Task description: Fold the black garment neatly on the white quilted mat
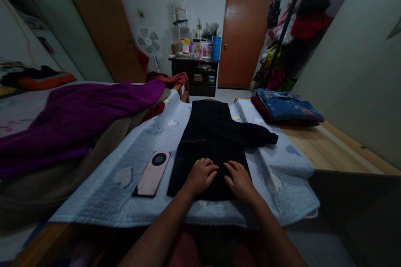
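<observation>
A black long-sleeved garment (216, 137) lies lengthwise on a light blue quilted cover. One sleeve (257, 134) sticks out to the right, and a thin pale line like a pocket edge crosses its left side. On the lower part of the garment rests my left hand (201, 176), fingers slightly bent and lying on the cloth. My right hand (239, 180) is a short way to the right, its fingers apart and touching the same cloth. Neither hand visibly grips a fold. A pink phone (153, 174) with a round black camera lies left of the garment.
The quilted cover (122, 194) drapes over the surface's front edge. A purple cloth (84, 112) and a brown blanket (103, 154) are heaped at left. Folded clothes (288, 106) are stacked on a wooden board (338, 150) at right. Behind stand a fan (148, 41) and a dark cabinet (200, 77).
</observation>
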Demonstrator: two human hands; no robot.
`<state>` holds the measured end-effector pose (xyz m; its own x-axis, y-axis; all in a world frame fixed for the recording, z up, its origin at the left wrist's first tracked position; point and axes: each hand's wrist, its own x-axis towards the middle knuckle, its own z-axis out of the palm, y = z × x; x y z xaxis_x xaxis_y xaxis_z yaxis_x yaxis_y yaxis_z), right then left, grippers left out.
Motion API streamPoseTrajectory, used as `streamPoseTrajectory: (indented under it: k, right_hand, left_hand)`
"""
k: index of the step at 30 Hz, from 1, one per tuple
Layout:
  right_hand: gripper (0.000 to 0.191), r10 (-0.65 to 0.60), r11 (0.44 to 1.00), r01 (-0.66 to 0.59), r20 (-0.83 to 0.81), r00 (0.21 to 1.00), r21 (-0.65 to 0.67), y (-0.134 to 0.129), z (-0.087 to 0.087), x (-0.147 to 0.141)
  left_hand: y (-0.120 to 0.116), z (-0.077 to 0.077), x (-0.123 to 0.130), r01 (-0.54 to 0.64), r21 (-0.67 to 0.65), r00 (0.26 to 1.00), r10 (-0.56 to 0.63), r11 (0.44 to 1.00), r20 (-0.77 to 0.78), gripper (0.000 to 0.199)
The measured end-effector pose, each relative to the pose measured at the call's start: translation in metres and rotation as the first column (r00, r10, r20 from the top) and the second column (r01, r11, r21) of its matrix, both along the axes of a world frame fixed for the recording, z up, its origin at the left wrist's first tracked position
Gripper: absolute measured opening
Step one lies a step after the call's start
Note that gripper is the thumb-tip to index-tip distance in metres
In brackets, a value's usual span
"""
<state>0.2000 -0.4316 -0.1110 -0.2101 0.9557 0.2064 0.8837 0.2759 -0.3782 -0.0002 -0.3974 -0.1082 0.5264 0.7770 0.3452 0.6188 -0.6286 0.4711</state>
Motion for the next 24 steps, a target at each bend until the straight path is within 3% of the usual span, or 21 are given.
streamPoseTrajectory:
  k: [4,7,10,16,24]
  right_hand:
    - [0.037,0.035,0.997,-0.034,0.015,0.999,-0.072,0.018,0.02,-0.003]
    - [0.04,0.039,0.999,-0.039,-0.053,0.998,0.012,0.041,0.025,-0.015]
    - [0.046,0.03,0.996,-0.02,-0.105,0.994,0.09,0.061,0.017,-0.03]
    - [0.044,-0.015,1.0,0.015,0.038,0.999,-0.005,0.068,-0.009,-0.042]
    - [0.047,-0.023,0.999,0.025,0.069,0.997,-0.028,0.066,-0.011,-0.042]
  left_hand:
    - [-0.002,0.004,0.0,0.004,-0.016,1.0,-0.004,1.0,0.013,0.021]
    - [-0.003,0.006,0.0,-0.008,-0.035,0.999,0.009,0.999,0.036,0.014]
    - [-0.006,0.009,0.0,-0.045,-0.044,0.996,0.048,0.998,0.081,0.011]
    - [-0.007,0.007,-0.001,-0.185,0.035,0.973,0.178,0.982,0.147,0.013]
    - [0.0,0.0,0.003,-0.199,-0.011,0.974,0.199,0.98,0.108,0.005]
